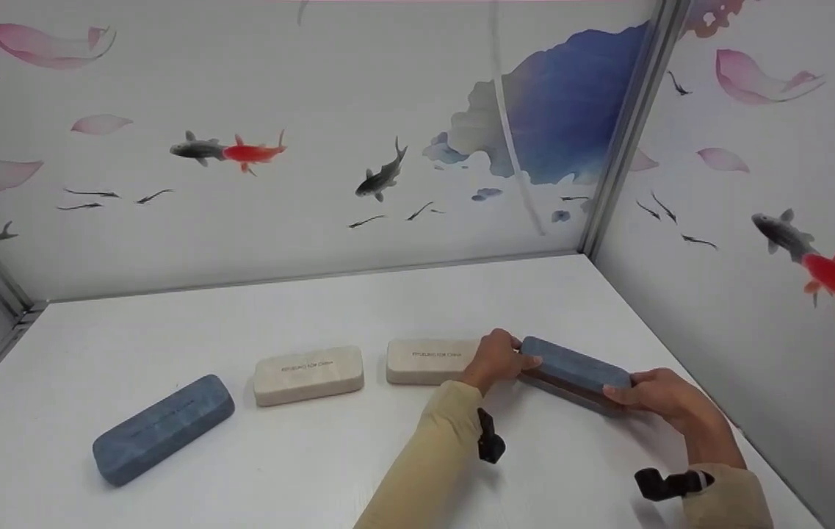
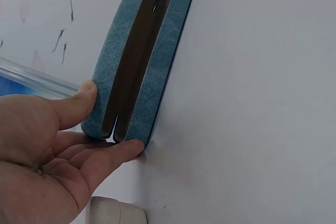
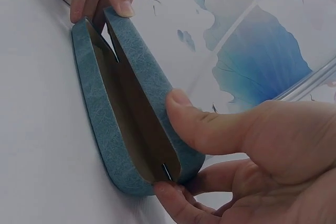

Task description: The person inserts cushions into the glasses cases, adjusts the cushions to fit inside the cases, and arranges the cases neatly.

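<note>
A blue glasses case (image 1: 575,365) with its lid part-way raised lies at the right of the table in the head view. My left hand (image 1: 494,358) pinches its left end, thumb on the lid and fingers at the lower shell. At the opposite end my right hand (image 1: 670,397) grips it, with the right thumb (image 3: 191,121) on the lid and fingertips by the bottom half. Brown lining (image 3: 139,124) shows through the gap in the right wrist view. The left wrist view also has the blue case (image 2: 149,72) gaping along its long side.
Next to my left hand stands a cream glasses case (image 1: 428,364), partly hidden by that hand. Another cream case (image 1: 308,376) lies left of it, and a second blue case (image 1: 164,430) sits angled at the far left. Printed walls (image 1: 314,184) enclose the white table (image 1: 299,470).
</note>
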Action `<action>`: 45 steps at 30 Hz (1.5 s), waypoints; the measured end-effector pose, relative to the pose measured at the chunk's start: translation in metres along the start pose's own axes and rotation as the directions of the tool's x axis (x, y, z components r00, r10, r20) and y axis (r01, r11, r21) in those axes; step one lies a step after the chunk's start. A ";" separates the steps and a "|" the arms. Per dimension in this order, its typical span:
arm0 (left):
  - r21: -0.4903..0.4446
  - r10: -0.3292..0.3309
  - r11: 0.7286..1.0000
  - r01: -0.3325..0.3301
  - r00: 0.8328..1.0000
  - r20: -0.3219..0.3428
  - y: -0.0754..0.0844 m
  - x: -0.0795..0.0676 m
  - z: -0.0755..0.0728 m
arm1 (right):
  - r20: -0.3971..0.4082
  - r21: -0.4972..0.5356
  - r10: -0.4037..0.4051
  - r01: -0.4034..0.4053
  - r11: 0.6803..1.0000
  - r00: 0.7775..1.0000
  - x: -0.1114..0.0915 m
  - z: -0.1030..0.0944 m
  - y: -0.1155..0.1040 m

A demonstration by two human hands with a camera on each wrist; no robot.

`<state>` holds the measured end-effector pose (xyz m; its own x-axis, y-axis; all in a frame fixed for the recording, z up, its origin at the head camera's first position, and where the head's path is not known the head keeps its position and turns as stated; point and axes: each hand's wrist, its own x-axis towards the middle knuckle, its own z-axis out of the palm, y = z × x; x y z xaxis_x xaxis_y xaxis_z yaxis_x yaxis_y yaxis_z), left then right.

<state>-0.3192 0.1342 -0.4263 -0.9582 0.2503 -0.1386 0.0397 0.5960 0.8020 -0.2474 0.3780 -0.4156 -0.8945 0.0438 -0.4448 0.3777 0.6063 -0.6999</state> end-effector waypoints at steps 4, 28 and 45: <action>0.004 0.013 1.000 -0.013 1.000 -0.002 -0.002 0.000 0.001 | -0.019 -0.009 0.008 -0.008 1.000 1.000 0.001 0.002 0.000; -0.003 0.093 0.996 -0.093 0.994 -0.064 -0.010 -0.004 0.008 | -0.085 -0.196 0.020 -0.036 0.980 0.996 0.004 0.003 -0.002; -0.120 0.128 0.983 -0.139 0.987 -0.100 -0.020 -0.005 -0.005 | -0.076 -0.286 -0.040 0.016 0.958 0.996 -0.003 0.005 -0.017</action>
<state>-0.3169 0.1174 -0.4392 -0.9688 0.2465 0.0240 0.1387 0.4598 0.8772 -0.2503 0.3634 -0.4053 -0.9244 0.0797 -0.3731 0.2787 0.8088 -0.5178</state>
